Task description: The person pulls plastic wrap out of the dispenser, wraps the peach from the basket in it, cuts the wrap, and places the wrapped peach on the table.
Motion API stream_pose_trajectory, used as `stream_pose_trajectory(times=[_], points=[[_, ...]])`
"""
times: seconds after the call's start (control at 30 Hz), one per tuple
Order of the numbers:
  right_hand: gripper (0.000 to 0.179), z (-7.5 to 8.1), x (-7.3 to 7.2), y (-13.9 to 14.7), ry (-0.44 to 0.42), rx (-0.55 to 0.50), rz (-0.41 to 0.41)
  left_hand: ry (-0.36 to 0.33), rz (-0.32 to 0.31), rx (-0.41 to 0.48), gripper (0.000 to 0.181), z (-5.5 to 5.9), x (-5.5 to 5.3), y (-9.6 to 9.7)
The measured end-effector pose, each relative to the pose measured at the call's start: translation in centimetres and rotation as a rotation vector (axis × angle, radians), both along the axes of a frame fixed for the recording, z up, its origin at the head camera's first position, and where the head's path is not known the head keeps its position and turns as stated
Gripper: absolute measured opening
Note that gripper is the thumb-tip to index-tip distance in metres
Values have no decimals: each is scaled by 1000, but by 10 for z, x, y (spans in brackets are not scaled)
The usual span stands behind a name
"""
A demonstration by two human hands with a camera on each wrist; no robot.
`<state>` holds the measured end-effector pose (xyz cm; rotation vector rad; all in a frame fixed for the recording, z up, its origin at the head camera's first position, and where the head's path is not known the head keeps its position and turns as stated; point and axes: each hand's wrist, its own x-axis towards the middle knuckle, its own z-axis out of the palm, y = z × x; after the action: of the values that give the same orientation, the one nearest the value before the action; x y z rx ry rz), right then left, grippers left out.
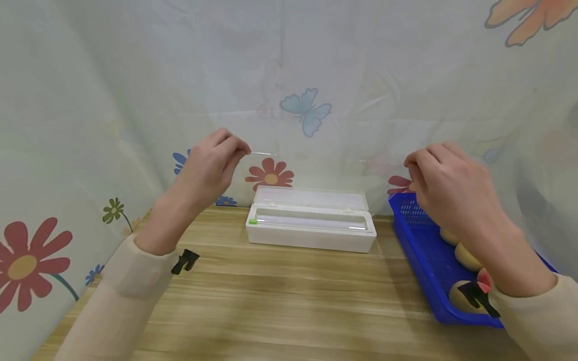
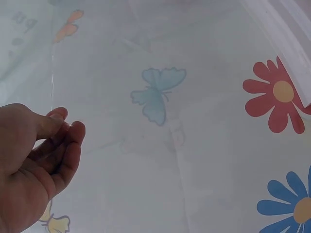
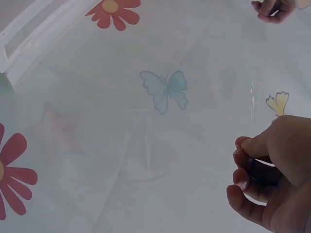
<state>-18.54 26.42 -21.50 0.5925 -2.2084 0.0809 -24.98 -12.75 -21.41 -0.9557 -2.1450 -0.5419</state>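
Between my left hand (image 1: pixel 205 168) and right hand (image 1: pixel 456 180) stretches clear film (image 1: pixel 263 153), one end pinched in each, thumb against fingers; lower down, on the table (image 1: pixel 271 301), stands the white box (image 1: pixel 311 241), its lid (image 1: pixel 311 197) open.

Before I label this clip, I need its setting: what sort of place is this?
Probably a small curtained-off work booth: a flower-printed sheet backs a wooden table holding a white box and blue basket.
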Motion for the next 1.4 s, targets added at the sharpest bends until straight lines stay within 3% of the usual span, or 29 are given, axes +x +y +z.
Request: stream_pose_trajectory(times=[0.3,0.57,0.87,1.1,1.4], points=[[10,-11,26,-1,54,37,65,13,-71,-41,6,-7,23,-13],[14,-20,42,-2,58,73,90,-2,-78,-98,11,-15,40,-20],[17,-31,63,0,-30,122,82,-12,-140,-133,18,-31,57,-24],[65,-43,75,-2,-40,131,110,-91,-169,-172,20,-42,68,-30],[65,-59,82,-1,-65,187,146,-259,-259,-251,18,-55,75,-34]])
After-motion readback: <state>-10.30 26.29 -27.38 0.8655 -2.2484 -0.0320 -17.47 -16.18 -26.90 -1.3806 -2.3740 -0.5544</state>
